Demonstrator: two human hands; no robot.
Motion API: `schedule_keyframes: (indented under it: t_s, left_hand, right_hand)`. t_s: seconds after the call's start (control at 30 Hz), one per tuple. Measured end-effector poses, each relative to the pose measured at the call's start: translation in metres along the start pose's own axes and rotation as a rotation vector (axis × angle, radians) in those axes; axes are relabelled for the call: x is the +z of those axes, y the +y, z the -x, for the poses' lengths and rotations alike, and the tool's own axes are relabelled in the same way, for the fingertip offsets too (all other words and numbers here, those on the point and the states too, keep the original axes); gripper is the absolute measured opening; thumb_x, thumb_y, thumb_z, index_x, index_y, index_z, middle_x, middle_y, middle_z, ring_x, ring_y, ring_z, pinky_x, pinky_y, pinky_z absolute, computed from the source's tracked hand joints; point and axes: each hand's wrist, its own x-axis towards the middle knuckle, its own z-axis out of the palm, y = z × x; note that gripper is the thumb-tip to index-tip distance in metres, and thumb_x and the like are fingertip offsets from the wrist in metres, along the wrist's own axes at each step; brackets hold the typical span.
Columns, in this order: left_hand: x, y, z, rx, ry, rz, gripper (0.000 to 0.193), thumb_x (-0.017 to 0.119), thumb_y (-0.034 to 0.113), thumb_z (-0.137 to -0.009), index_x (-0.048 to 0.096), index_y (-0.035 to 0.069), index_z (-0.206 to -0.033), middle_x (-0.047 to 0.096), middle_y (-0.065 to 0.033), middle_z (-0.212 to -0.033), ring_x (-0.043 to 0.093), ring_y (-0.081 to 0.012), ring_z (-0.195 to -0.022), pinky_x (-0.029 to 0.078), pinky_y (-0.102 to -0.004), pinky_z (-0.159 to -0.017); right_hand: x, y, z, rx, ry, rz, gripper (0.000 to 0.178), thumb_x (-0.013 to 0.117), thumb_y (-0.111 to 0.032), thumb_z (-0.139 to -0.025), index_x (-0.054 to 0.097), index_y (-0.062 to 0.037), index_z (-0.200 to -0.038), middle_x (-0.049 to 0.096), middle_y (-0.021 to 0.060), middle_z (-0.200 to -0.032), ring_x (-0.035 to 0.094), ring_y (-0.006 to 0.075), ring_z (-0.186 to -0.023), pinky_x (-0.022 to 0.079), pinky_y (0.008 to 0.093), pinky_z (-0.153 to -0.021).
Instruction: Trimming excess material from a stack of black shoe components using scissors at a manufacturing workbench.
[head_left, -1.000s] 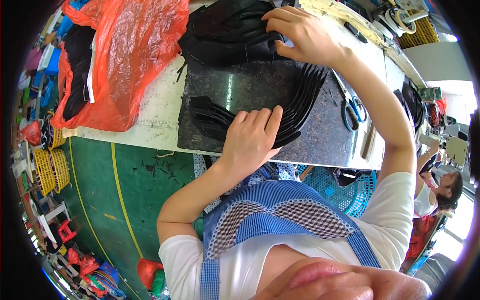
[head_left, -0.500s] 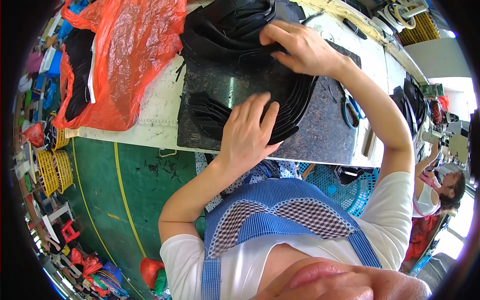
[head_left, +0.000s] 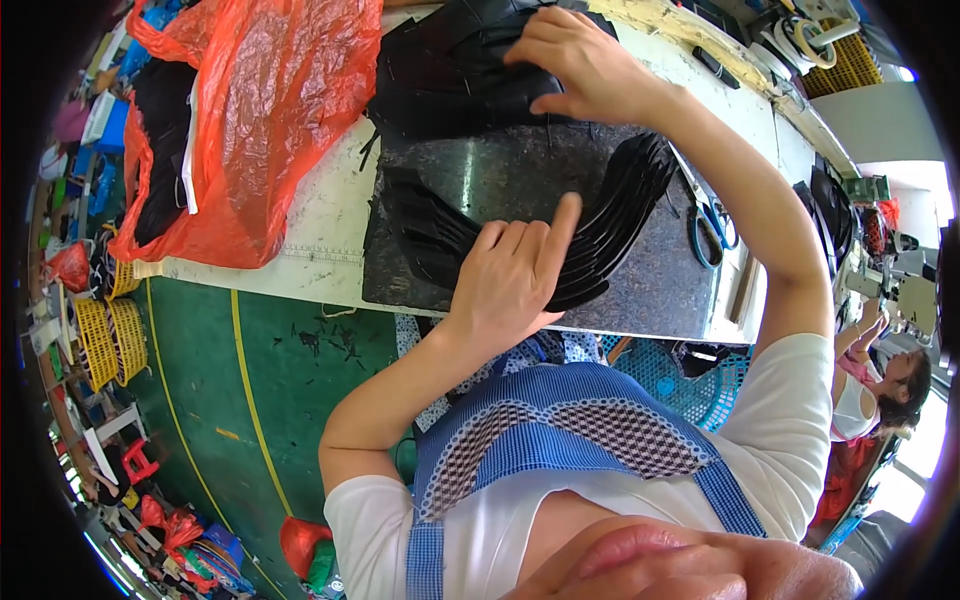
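A stack of curved black strips point(head_left: 615, 230) lay on the dark speckled slab point(head_left: 660, 295), bowed toward the slab's near edge. One end pointed to the left edge; the other swept up toward the far right corner. Layers were fanned, their edges showing separately along the right half.

The left hand point(head_left: 505, 275) rested over the bend of the stack, by the near edge. Index finger stretched out and away from the other fingers, which were bent and close together. Thumb mostly hidden; could not tell whether the strips were pinched or merely pressed.

The right hand point(head_left: 585, 65) was at the right part of a pile of black pieces point(head_left: 445, 75), which covered the slab's far edge. Thumb and fingers were curved and well parted, nothing visible between them; contact with the pile could not be determined.

Scissors point(head_left: 707, 240) with blue handles lay along the slab's right edge, a narrow wooden strip point(head_left: 743, 290) just beyond. The white table point(head_left: 325, 215) extended past the slab on both sides. A red plastic bag point(head_left: 275, 125) covered its left part, black material point(head_left: 160, 145) showing at the bag's left side.

Below the table's near edge: a blue basket point(head_left: 725, 385). Far right: a co-worker point(head_left: 860, 400).
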Motion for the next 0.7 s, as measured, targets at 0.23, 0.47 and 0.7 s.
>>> schedule_keyframes:
  t_s: [0.23,0.47,0.7]
  left_hand:
    - [-0.014,0.003,-0.009,-0.050,0.133,-0.118,0.097,0.095,0.045,-0.051,0.058,0.001,-0.129,0.037,-0.0300,-0.155,0.053,-0.0406,-0.125,0.037,-0.0498,-0.114]
    - [-0.001,-0.004,-0.008,0.007,0.043,-0.033,0.104,0.095,0.043,-0.051,0.053,0.006,-0.138,0.054,-0.0182,-0.130,0.057,-0.0335,-0.113,0.041,-0.0462,-0.105]
    - [-0.006,-0.003,-0.006,-0.042,-0.006,-0.019,0.117,0.095,0.044,-0.050,0.045,-0.004,-0.144,0.059,-0.0137,-0.120,0.058,-0.0291,-0.109,0.042,-0.0429,-0.103]
  right_hand:
    - [-0.029,-0.068,0.033,0.217,-0.365,-0.571,0.028,0.076,-0.014,-0.082,0.071,-0.0043,-0.108,0.070,0.0157,-0.096,0.068,0.0378,-0.097,0.055,0.0454,-0.082]
    - [-0.015,-0.025,0.020,0.417,0.013,-0.322,0.032,0.076,-0.022,-0.086,0.070,-0.0014,-0.109,0.073,0.0130,-0.101,0.070,0.0262,-0.093,0.055,0.0382,-0.089]
    - [0.006,0.020,-0.010,0.473,-0.317,-0.389,0.026,0.070,-0.018,-0.083,0.070,-0.0041,-0.106,0.066,0.0106,-0.114,0.064,0.0295,-0.108,0.054,0.0411,-0.092]
